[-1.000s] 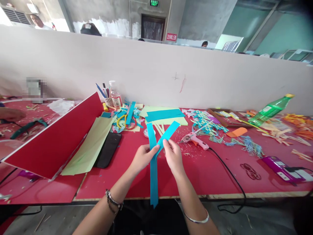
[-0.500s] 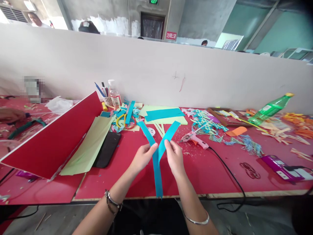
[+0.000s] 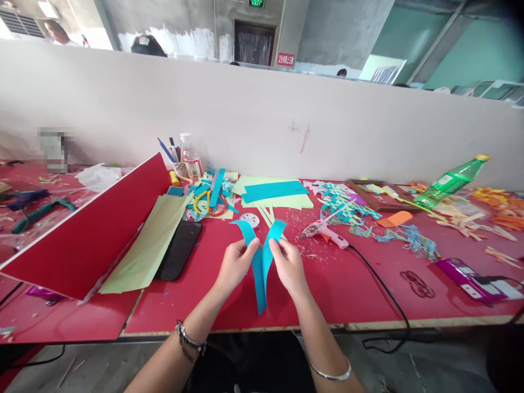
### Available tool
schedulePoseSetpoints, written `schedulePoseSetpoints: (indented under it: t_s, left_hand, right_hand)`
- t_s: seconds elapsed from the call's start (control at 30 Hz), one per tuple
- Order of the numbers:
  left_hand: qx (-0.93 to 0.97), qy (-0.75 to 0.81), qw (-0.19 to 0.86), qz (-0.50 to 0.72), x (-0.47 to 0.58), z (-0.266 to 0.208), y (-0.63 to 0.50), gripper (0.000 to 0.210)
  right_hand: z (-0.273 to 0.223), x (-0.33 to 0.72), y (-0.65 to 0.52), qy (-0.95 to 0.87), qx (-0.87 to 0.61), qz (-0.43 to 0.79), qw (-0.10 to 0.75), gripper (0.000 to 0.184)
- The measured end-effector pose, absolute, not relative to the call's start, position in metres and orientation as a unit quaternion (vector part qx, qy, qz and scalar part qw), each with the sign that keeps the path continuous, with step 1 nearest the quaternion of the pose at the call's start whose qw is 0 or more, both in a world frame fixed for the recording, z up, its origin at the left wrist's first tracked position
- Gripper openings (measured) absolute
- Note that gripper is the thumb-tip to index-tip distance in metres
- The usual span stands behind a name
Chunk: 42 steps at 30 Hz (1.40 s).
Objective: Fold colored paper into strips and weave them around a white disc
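Observation:
A bright blue paper strip (image 3: 257, 278) hangs in front of me, its two upper ends bent apart and its lower parts meeting near a point. My left hand (image 3: 236, 263) pinches the left half between thumb and fingers. The right half is pinched by my right hand (image 3: 289, 265), close beside it. Whether the halves are still joined low down I cannot tell. Just beyond my hands lie a white spool-like disc (image 3: 249, 220) and thin pale strips (image 3: 265, 213). A pink glue gun (image 3: 325, 233) rests to the right of my right hand.
Blue sheets (image 3: 276, 191) lie on pale green paper at the back. Yellow-handled scissors (image 3: 202, 202) sit among scraps. An upright red board (image 3: 102, 229) and a black phone-like slab (image 3: 180, 251) are left; a green bottle (image 3: 452, 183) and purple power strip (image 3: 470, 281) are right.
The split between the two halves has moved lower on the strip, turning a Y shape into a narrow V. Its upper ends now curl and sit lower. Both hands keep their pinch.

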<state>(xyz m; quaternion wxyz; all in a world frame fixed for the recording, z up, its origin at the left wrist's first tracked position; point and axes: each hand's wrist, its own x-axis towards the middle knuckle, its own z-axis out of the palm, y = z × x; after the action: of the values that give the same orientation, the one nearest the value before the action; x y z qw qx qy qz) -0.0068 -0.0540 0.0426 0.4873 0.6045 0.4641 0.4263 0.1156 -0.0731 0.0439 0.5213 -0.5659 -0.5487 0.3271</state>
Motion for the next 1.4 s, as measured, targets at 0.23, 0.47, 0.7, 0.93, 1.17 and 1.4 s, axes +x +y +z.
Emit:
schedulePoseSetpoints:
  t_s: [0.23, 0.47, 0.7, 0.93, 1.17, 1.4]
  left_hand:
    - [0.632, 0.478, 0.470, 0.388, -0.004, 0.037, -0.058, 0.042]
    - [0.580, 0.523, 0.441, 0.442, -0.009, 0.040, -0.057, 0.042]
    - [0.622, 0.497, 0.411, 0.443, -0.008, 0.036, -0.058, 0.042]
    - [0.596, 0.519, 0.411, 0.454, -0.013, 0.038, -0.057, 0.042]
    - [0.578, 0.486, 0.476, 0.451, -0.007, 0.036, -0.060, 0.044]
    - [0.502, 0.482, 0.517, 0.497, -0.011, 0.040, -0.057, 0.043]
  right_hand:
    - [0.046, 0.115, -0.075, -0.551, -0.554, 0.348, 0.518, 0.032]
    - [0.041, 0.114, -0.075, -0.550, -0.559, 0.318, 0.533, 0.028]
    - [0.042, 0.109, -0.076, -0.589, -0.551, 0.314, 0.502, 0.034]
    - [0.041, 0.109, -0.078, -0.575, -0.549, 0.318, 0.517, 0.033]
    - [0.045, 0.102, -0.077, -0.592, -0.543, 0.320, 0.503, 0.033]
    - [0.043, 0.103, -0.077, -0.527, -0.560, 0.326, 0.550, 0.035]
